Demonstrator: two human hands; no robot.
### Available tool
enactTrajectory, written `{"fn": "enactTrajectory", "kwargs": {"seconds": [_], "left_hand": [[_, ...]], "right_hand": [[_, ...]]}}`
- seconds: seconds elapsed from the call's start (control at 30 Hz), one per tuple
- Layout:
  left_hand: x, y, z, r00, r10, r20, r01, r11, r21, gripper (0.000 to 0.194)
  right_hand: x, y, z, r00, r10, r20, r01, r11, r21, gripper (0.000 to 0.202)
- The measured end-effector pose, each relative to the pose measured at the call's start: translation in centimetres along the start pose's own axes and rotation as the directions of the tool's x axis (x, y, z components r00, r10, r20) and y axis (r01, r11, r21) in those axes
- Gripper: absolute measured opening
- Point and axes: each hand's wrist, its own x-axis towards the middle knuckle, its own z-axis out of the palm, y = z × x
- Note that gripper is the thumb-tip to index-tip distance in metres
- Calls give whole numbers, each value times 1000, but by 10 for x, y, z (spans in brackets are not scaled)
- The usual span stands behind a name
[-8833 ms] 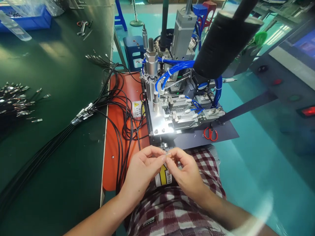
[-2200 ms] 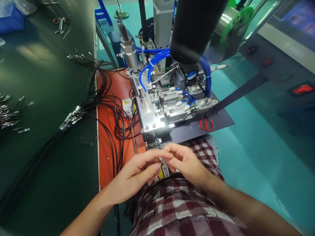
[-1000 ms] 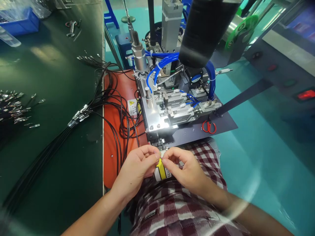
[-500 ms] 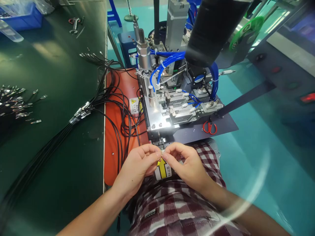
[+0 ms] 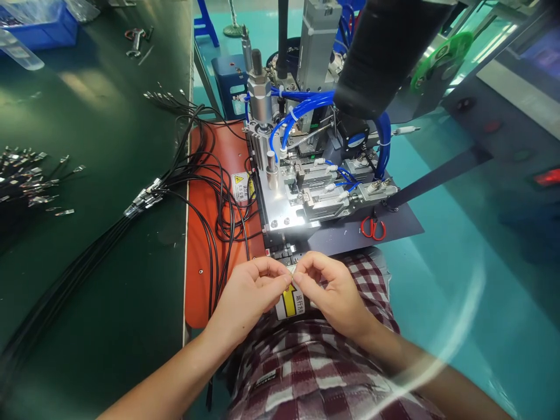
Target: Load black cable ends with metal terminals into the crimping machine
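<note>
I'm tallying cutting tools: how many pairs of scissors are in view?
1: the red-handled scissors lie on the gray plate, beyond the right hand. Others may be hidden behind the machine.

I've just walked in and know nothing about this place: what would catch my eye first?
Probably the silver machine straight ahead, with its bright blue tubes and a fat black cylinder looming over it. Next, the black cables sweeping from the green table on the left onto the orange board. Nearest you, the left hand and right hand pinch close together, on something too small to tell.
</note>
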Motion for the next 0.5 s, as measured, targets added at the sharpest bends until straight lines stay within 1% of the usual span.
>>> {"fn": "enactTrajectory", "kwargs": {"seconds": [0.13,0.33,0.43,0.5], "left_hand": [[0,3,1,1000,-29,9,30,996,-87,14],[1,3,-1,996,-64,65,76,975,-209,12],[1,2,-1,997,-59,49,68,977,-203,14],[1,2,0,998,-50,33,55,982,-183,16]], "right_hand": [[-1,3,1,1000,4,7,-4,999,33,12],[0,4,7,999,-20,-30,22,997,72,12],[0,6,8,998,-28,-54,31,997,69,12],[1,6,7,998,-11,-61,15,998,68,12]]}}
